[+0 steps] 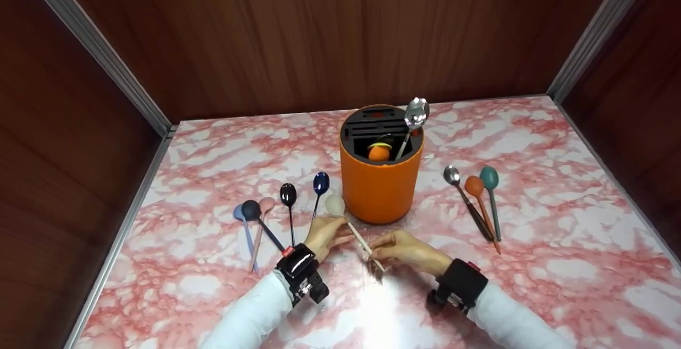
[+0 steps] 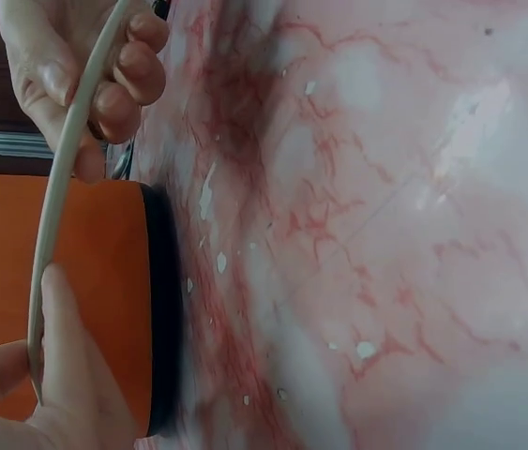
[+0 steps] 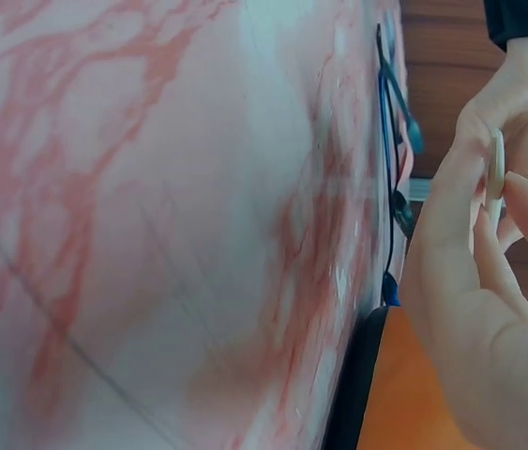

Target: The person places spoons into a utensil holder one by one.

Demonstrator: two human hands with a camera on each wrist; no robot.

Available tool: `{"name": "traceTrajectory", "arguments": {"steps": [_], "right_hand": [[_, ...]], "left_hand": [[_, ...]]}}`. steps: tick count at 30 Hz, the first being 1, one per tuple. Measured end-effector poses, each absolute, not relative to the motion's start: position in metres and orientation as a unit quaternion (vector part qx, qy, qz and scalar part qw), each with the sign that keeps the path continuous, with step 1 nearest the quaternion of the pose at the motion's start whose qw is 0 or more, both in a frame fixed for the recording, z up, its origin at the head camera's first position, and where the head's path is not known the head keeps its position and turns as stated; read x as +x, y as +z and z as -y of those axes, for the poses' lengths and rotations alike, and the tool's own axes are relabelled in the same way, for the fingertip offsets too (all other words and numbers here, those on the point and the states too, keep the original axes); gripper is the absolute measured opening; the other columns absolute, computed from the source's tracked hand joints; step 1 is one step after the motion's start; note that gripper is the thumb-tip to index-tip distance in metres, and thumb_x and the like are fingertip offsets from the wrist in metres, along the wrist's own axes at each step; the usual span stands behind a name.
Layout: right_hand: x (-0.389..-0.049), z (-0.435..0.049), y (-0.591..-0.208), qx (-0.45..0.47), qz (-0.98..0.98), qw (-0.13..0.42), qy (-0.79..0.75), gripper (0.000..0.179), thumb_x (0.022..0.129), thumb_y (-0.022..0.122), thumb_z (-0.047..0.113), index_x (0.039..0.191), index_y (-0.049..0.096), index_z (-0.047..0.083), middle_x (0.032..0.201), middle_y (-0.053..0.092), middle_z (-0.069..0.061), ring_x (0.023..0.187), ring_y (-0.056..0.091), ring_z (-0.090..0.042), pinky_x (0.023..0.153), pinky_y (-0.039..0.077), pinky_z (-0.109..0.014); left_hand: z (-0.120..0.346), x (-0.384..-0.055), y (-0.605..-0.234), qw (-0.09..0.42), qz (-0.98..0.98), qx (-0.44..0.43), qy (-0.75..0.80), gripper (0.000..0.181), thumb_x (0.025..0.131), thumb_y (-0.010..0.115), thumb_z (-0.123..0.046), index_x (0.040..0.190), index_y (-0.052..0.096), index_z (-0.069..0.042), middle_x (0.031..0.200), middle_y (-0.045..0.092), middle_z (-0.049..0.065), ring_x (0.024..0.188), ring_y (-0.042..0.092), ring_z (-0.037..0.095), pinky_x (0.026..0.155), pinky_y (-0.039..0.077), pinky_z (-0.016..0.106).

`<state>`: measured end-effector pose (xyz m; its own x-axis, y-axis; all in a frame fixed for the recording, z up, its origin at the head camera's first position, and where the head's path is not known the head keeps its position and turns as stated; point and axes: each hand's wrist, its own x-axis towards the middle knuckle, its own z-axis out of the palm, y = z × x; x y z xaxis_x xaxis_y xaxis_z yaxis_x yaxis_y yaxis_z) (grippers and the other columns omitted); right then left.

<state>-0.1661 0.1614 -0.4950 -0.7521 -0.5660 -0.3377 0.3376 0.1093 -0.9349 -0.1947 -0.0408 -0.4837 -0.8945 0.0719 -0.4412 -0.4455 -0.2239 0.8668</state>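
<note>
A wood-grain back panel [image 1: 330, 40] rises behind a red-and-white marbled tabletop [image 1: 197, 306]. Near the middle stands an orange cylindrical utensil holder [image 1: 379, 192], upright, its black slotted top facing up. In front of it, the right hand [image 1: 407, 250] pinches the lower handle of a cream spoon [image 1: 358, 236] between thumb and fingers; the left hand [image 1: 325, 233] pinches the same spoon just below its bowl. The spoon is raised off the tabletop, slanting, bowl end nearer the holder.

A silver spoon [image 1: 416, 114] leans in the holder's front compartment, bowl up, beside a rounded orange object [image 1: 379, 152]. Right of the holder lie a dark-handled metal spoon [image 1: 468, 202], an orange spoon [image 1: 485, 210] and a teal spoon [image 1: 492, 200]. To its left lie pale blue, matte dark, pink, glossy black and glossy blue spoons [image 1: 321, 183].
</note>
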Motion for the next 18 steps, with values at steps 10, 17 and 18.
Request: {"name": "traceTrajectory", "arguments": {"steps": [10,17,18], "right_hand": [[-0.167,-0.163,-0.486,-0.105,-0.665,0.347,-0.653,0.040,0.094,0.060,0.004,0.123,0.052,-0.022,0.095,0.074,-0.005,0.079,0.069,-0.007,0.069,0.056,-0.018],[-0.168,-0.165,-0.468,-0.126,-0.687,0.338,-0.630,0.041,0.094,0.061,0.008,0.122,0.054,-0.021,0.092,0.070,0.002,0.076,0.064,-0.003,0.072,0.056,-0.019],[-0.168,-0.166,-0.465,-0.129,-0.691,0.336,-0.626,0.041,0.094,0.061,0.008,0.122,0.055,-0.020,0.092,0.069,0.003,0.075,0.063,-0.003,0.071,0.056,-0.019]], "left_hand": [[0.042,-0.192,-0.477,0.171,-0.591,-0.154,0.773,0.019,0.093,0.055,0.004,0.108,0.056,0.016,0.077,0.061,0.005,0.066,0.064,0.011,0.084,0.062,0.035],[0.042,-0.191,-0.465,0.167,-0.582,-0.138,0.783,0.022,0.095,0.054,0.004,0.110,0.055,0.019,0.079,0.062,0.005,0.067,0.065,0.011,0.091,0.059,0.040],[0.042,-0.191,-0.463,0.165,-0.583,-0.136,0.784,0.023,0.095,0.054,0.003,0.112,0.055,0.020,0.078,0.062,0.005,0.067,0.064,0.011,0.092,0.058,0.041]]}}
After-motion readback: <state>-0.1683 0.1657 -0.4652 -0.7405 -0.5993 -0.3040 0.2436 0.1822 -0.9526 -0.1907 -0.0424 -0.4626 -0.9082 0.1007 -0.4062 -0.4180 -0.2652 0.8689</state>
